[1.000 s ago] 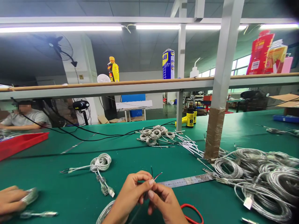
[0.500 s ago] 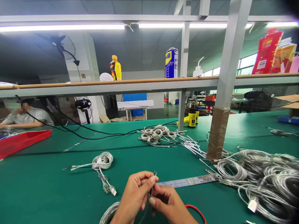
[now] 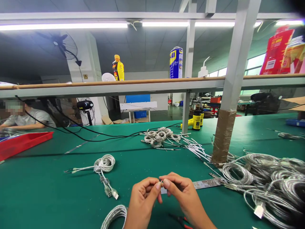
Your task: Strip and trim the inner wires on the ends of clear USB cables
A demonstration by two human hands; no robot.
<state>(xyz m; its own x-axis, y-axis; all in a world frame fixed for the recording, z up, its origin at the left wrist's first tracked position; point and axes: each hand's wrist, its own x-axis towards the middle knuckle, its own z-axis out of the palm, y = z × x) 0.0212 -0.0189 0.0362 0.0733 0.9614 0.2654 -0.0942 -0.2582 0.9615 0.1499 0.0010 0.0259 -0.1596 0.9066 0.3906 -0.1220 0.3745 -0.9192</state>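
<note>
Both hands meet low in the view: the left hand [image 3: 143, 202] and the right hand [image 3: 183, 197] have their fingertips pressed together, pinching the tip of a thin insulated wire [image 3: 161, 181]. The tip is too small and too covered by the fingers to show its colour or form. Just beside the right hand, a long steel ruler [image 3: 205, 183] lies on the green table [image 3: 47, 197], its near end hidden behind the fingers. Below the left hand sits a coil of clear silver-braided cable [image 3: 114, 216], cut off by the lower edge of the view; whether the pinched wire runs from it cannot be told. Red-handled cutters [image 3: 181, 221] lie under the right hand, partly hidden by the wrist.

Further left, a smaller coiled cable [image 3: 104, 164] rests on the table with its metal USB plug [image 3: 108, 190] pointing toward the person. A large heap of coiled braided cables [image 3: 267, 187] fills the right side, beside a post wrapped in brown tape [image 3: 223, 136]. Past the ruler lie a bundle of small cable coils [image 3: 156, 138] and loose white-sleeved wires [image 3: 197, 149]. A red plastic tray [image 3: 23, 143] sits at the far left, and a seated co-worker in a grey T-shirt [image 3: 28, 122] has both arms forward beyond it.
</note>
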